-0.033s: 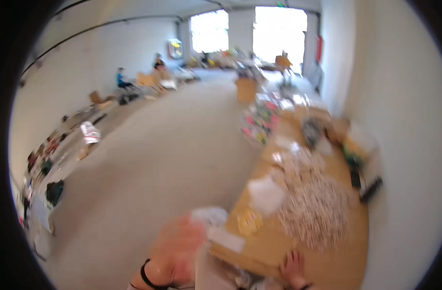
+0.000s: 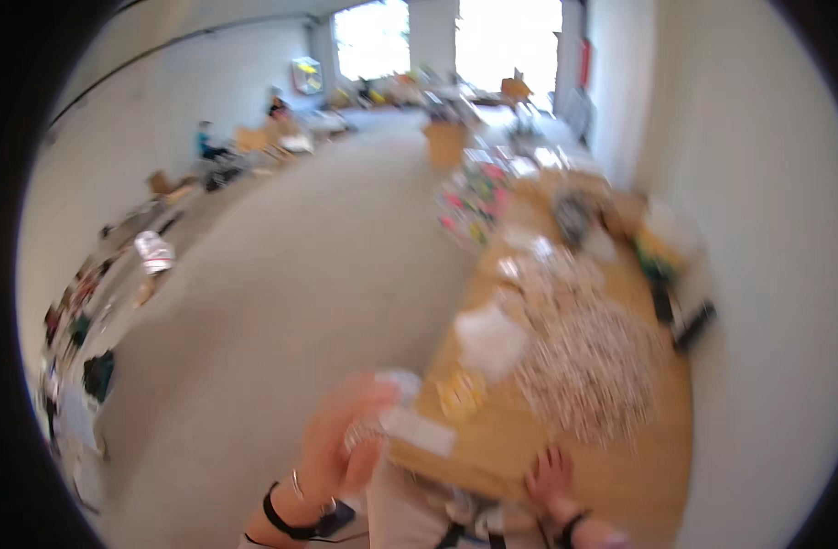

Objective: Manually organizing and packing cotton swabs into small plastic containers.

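My left hand point(image 2: 346, 435), blurred by motion, is raised beside the near left corner of a long brown table point(image 2: 483, 457). Its fingers are curled round something pale and see-through point(image 2: 399, 386), perhaps plastic; its kind is not clear. A flat white strip point(image 2: 421, 432) lies on the table corner next to this hand. My right hand point(image 2: 551, 476) rests on the table's near edge, fingers spread and holding nothing. Just beyond it is a large heap of thin pale sticks point(image 2: 588, 371). A yellow packet point(image 2: 461, 393) and a white sheet or bag point(image 2: 492, 340) lie left of the heap.
Black objects point(image 2: 695, 327) and a yellow-and-green bag point(image 2: 657, 261) are along the wall side. Past the table's left edge is a bag of colourful things point(image 2: 474, 203), with a cardboard box point(image 2: 446, 145) behind. Two people point(image 2: 208, 142) sit far left. Clutter lines the left wall.
The whole view has shifted slightly, so the room sits further left and higher. My left hand has turned, and its curled fingers show more clearly. The right hand stays on the table edge.
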Action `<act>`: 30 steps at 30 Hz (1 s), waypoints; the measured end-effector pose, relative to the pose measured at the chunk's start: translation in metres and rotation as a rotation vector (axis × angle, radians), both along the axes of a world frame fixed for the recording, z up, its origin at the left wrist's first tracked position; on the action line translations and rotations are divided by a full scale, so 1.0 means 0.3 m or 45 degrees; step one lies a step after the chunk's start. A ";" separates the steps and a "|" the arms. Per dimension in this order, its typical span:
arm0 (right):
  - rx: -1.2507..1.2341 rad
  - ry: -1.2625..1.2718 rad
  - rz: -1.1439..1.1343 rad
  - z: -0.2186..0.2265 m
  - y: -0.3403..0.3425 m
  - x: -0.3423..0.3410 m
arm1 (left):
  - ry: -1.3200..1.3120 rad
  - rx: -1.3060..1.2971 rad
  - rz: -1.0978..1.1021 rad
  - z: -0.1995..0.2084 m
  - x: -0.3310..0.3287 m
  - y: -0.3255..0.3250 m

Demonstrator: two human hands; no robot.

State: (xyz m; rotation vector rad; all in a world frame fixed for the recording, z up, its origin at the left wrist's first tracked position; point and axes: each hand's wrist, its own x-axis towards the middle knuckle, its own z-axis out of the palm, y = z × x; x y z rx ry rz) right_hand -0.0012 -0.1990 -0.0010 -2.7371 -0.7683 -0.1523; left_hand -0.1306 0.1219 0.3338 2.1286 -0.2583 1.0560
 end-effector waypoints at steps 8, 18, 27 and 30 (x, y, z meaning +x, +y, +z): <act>0.060 -0.071 -0.020 0.033 0.045 0.039 | 1.292 0.745 -0.427 -0.740 0.124 -0.007; 0.068 -0.001 -0.013 0.049 0.024 -0.048 | 0.882 0.686 -0.188 -0.981 0.209 -0.174; 0.088 -0.008 0.024 0.085 0.057 -0.001 | 0.843 0.765 -0.023 -0.925 0.551 -0.148; 0.089 0.008 0.013 0.099 0.065 0.009 | 0.801 0.736 0.096 -0.917 0.711 -0.094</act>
